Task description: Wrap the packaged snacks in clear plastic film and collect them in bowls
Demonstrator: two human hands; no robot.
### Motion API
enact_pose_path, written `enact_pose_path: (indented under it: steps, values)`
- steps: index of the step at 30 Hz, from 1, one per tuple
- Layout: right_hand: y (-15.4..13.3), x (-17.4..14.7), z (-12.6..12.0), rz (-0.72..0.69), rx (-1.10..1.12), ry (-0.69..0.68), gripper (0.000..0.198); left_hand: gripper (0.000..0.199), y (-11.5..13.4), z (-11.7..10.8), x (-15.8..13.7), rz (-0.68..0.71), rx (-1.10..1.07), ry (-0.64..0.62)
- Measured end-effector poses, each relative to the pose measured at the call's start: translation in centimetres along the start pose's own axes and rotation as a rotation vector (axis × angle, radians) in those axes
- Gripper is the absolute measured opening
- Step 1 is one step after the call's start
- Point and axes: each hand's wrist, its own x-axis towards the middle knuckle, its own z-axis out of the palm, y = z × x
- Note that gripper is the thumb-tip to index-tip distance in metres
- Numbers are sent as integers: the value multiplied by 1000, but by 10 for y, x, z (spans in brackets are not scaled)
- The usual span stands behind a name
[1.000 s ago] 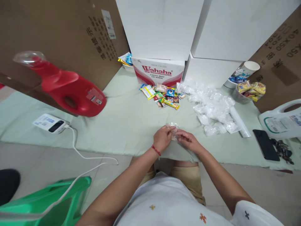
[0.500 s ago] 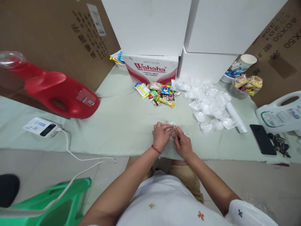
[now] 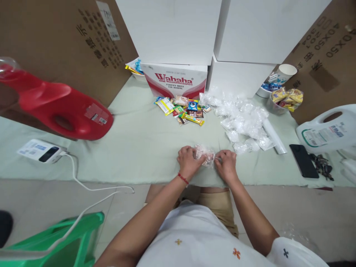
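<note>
I've got a clear plastic packet point(image 3: 205, 151), pinkish inside, near the table's point(image 3: 139, 148) front edge. Hands apart, packet between: left hand point(image 3: 189, 160) grips its left end, right hand's point(image 3: 226, 165) fingertips curl at its right end, can't tell if pinching. Toward back edge: snack pile point(image 3: 182, 109) by Wahaha box point(image 3: 175, 79), plastic bags point(image 3: 241, 118) right. Phone point(image 3: 303, 161) near front-right corner.

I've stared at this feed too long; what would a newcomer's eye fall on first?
Probably the red bottle, big and bright at the left. Next, the snacks, a colourful cluster in front of the Wahaha box, with clear plastic heaped to their right. Then the packet at front centre, between the left hand and right hand.
</note>
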Motion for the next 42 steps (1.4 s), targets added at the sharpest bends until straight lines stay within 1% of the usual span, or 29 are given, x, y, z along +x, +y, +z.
enact_pose_path:
  steps: [1, 3, 6, 8, 10, 11, 13, 15, 17, 19, 21, 22, 23, 24, 26, 27, 28, 29, 30, 31, 32, 35, 37, 40, 41, 42]
  values:
    - [-4, -1, -1, 9, 36, -14, 6, 33, 4, 0, -2, 13, -36, -8]
    - [-10, -2, -4, 79, 143, -43, 10, 30, 10, 0, -7, 65, -124, 8]
    - [-18, -4, -6, 248, 376, -96, 17, 27, 17, 2, -15, 216, -176, 102]
    - [-23, -7, -3, 328, 575, -128, 18, 25, 17, 6, -21, 363, -120, 143]
    - [-29, -11, 5, 400, 805, -138, 18, 23, 14, 13, -26, 504, -31, 145]
    - [-32, -14, 10, 441, 923, -137, 20, 21, 10, 17, -27, 558, 14, 140]
    - [-38, -19, 16, 524, 1132, -137, 25, 18, 3, 24, -29, 622, 93, 127]
    - [-41, -22, 19, 577, 1274, -156, 33, 20, -5, 28, -28, 647, 139, 91]
    - [-44, -22, 16, 604, 1346, -194, 41, 23, -11, 27, -25, 672, 124, 19]
    - [-46, -20, 12, 637, 1371, -216, 41, 33, -14, 21, -22, 733, 12, -82]
    - [-47, -16, 9, 678, 1374, -190, 39, 51, -15, 13, -21, 779, -217, -182]
    - [-48, -14, 8, 696, 1374, -160, 40, 57, -15, 9, -21, 751, -368, -204]
    - [-48, -12, 9, 708, 1374, -123, 40, 57, -14, 5, -22, 661, -522, -185]
    - [-49, -11, 10, 713, 1375, -83, 41, 53, -14, 2, -23, 514, -660, -130]
    - [-52, -11, 13, 697, 1368, -12, 42, 44, -12, -2, -26, 121, -872, 3]
    - [-55, -12, 14, 679, 1361, 10, 42, 45, -10, -4, -27, -66, -954, 27]
    - [-58, -13, 15, 656, 1349, 18, 42, 50, -7, -5, -28, -211, -1031, -1]
    - [-61, -14, 16, 631, 1328, 12, 42, 57, -4, -6, -28, -307, -1106, -74]
    - [-65, -16, 15, 605, 1295, -7, 41, 62, -1, -6, -27, -364, -1173, -155]
    - [-68, -17, 14, 582, 1248, -31, 40, 65, 2, -7, -26, -394, -1223, -218]
    - [-71, -17, 13, 563, 1193, -56, 40, 66, 5, -8, -25, -406, -1247, -251]
    - [-73, -19, 5, 534, 1065, -110, 40, 65, 13, -10, -23, -404, -1259, -240]
    - [-70, -20, -2, 539, 1042, -114, 40, 66, 16, -11, -23, -378, -1265, -292]
    - [-56, -21, -19, 569, 1052, -94, 41, 62, 18, -11, -22, -348, -1246, -434]
    - [-47, -18, -28, 576, 1051, -76, 41, 60, 17, -13, -21, -333, -1204, -451]
    - [-35, -13, -39, 578, 1042, -38, 41, 58, 14, -16, -20, -305, -1129, -435]
